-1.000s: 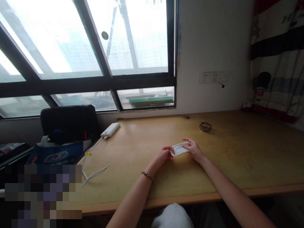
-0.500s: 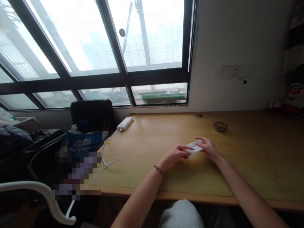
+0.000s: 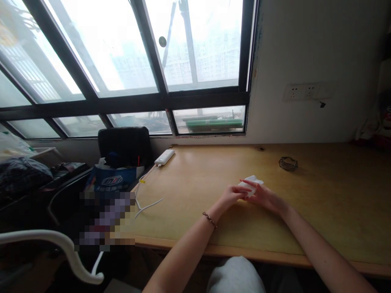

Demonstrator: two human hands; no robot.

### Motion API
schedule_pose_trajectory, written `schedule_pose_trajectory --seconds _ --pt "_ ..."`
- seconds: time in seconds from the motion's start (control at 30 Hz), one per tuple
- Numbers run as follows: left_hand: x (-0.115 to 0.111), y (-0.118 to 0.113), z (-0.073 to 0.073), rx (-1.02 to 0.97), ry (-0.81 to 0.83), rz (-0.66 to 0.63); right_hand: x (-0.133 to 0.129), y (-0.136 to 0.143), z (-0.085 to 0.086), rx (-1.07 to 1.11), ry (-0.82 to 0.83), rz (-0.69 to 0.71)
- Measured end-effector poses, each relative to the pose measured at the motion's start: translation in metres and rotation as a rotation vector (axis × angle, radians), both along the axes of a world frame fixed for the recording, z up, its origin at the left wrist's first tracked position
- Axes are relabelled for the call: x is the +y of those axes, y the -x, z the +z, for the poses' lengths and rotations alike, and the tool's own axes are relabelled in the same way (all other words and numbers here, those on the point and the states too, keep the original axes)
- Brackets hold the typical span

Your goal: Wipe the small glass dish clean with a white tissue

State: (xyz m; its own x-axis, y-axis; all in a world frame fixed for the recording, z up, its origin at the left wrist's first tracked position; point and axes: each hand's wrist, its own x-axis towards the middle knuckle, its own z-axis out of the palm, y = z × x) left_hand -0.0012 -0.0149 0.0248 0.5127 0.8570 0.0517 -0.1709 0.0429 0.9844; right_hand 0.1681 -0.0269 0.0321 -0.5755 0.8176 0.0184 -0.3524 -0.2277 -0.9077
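A small white tissue-like piece [image 3: 252,179] is held between both hands above the wooden table [image 3: 195,219]. My left hand [image 3: 231,196], with a braided bracelet at its wrist, pinches the near left side of the piece. The fingers of my right hand [image 3: 262,195] lie across it from the right and grip it, their tips close to the left fingers. Part of the white piece is hidden under the fingers. Farther back on the table, to the right of the hands, is a dark metallic ring-shaped object [image 3: 288,163].
A white power bank [image 3: 164,157] with a white cable [image 3: 149,206] lies at the table's left edge. Beyond that edge are a black chair [image 3: 124,146], a blue bag [image 3: 113,179] and a curved white bar [image 3: 65,244]. Windows and a wall socket [image 3: 310,92] stand behind.
My right hand has moved left and over the white piece, closer to my left hand. The piece now looks more bunched. The view has shifted slightly, so the surroundings appear farther right.
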Motion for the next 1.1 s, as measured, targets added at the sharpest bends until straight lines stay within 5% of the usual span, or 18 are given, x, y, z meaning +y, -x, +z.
schedule_pose_trajectory --seconds 0.33,0.57,0.83,0.97,1.1 --pt "0.000 0.005 0.007 0.037 -0.048 0.092 0.016 -0.013 -0.003 0.091 -0.017 -0.407" --pt "0.000 0.000 0.006 -0.032 -0.071 0.290 0.015 -0.010 -0.002 0.111 -0.008 -0.391" --pt "0.007 -0.001 0.004 -0.262 0.102 0.092 0.015 -0.008 -0.002 0.055 -0.040 -0.437" --pt "0.015 0.001 -0.005 -0.065 0.091 0.176 0.028 -0.020 -0.019 -0.111 -0.102 -0.649" --pt "0.016 0.003 -0.013 0.297 -0.222 0.306 0.031 -0.039 -0.034 -0.521 -0.223 -0.935"
